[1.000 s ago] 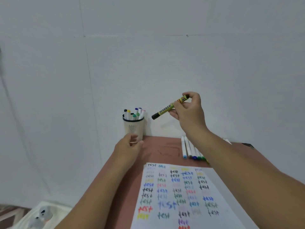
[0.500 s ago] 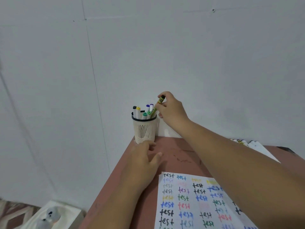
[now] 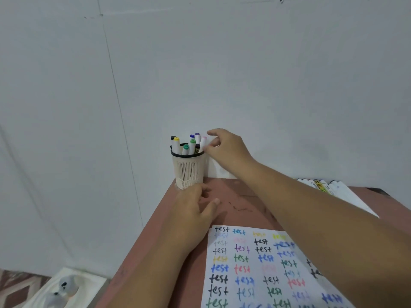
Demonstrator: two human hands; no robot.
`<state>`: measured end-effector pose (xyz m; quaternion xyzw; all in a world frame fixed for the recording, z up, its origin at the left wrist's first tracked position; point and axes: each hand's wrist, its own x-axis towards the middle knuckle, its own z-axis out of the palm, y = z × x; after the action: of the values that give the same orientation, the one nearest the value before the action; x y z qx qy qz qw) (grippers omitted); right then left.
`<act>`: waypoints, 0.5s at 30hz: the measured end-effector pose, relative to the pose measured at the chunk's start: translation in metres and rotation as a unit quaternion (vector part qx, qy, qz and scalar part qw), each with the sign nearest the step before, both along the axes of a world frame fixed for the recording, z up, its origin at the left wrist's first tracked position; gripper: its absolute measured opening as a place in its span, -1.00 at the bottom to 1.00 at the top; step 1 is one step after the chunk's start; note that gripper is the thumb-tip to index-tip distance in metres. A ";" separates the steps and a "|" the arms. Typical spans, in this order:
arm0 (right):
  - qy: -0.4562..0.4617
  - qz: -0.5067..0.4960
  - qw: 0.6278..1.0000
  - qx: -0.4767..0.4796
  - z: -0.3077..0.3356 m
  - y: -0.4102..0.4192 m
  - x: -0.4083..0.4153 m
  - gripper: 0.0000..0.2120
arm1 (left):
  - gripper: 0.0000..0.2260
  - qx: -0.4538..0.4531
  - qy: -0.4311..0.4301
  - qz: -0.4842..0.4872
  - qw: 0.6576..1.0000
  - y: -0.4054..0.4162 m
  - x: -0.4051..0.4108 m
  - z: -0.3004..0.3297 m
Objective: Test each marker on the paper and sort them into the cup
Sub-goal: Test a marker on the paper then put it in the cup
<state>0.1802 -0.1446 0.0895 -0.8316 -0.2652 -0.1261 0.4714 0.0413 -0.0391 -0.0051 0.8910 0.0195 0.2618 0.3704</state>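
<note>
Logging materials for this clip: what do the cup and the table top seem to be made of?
Cup: probably moulded plastic, cream, matt, with slotted mesh walls and a black rim. Table: smooth reddish-brown surface, perhaps laminate or painted board; scuffed, no clear grain.

Perhaps a home desk (image 3: 244, 196), bare wall (image 3: 222, 63)

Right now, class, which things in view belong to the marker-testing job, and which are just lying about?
Belong to the job:
- cup holding tested markers
- paper covered in "test" scribbles
- markers by the wall, apparently waiting
- right hand beside the cup's rim
- left hand resting near its base

Just lying about:
- white object on the floor
</note>
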 end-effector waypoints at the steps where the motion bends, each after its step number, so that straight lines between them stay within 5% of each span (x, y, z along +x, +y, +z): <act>1: -0.002 -0.010 1.000 -0.002 0.004 -0.009 -0.001 -0.68 | -0.70 -0.002 -0.002 -0.011 1.000 -0.001 0.000 0.001; 4: -0.001 -0.066 0.996 -0.066 0.013 -0.044 -0.001 -0.88 | -0.60 -0.001 0.005 -0.055 0.999 -0.010 -0.001 0.002; 11: 0.080 -0.179 0.914 -0.356 -0.011 -0.113 -0.010 -0.82 | -0.40 0.023 0.013 -0.123 0.992 -0.023 0.000 -0.003; 15: 0.065 -0.220 0.893 -0.387 -0.038 -0.122 -0.019 -0.77 | -0.39 0.034 0.029 -0.131 0.990 -0.026 -0.001 -0.004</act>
<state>0.1611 -0.2663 0.0513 -0.9917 -0.0716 -0.0600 0.0887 0.0400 -0.0648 -0.0089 0.9052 -0.0952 0.1854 0.3704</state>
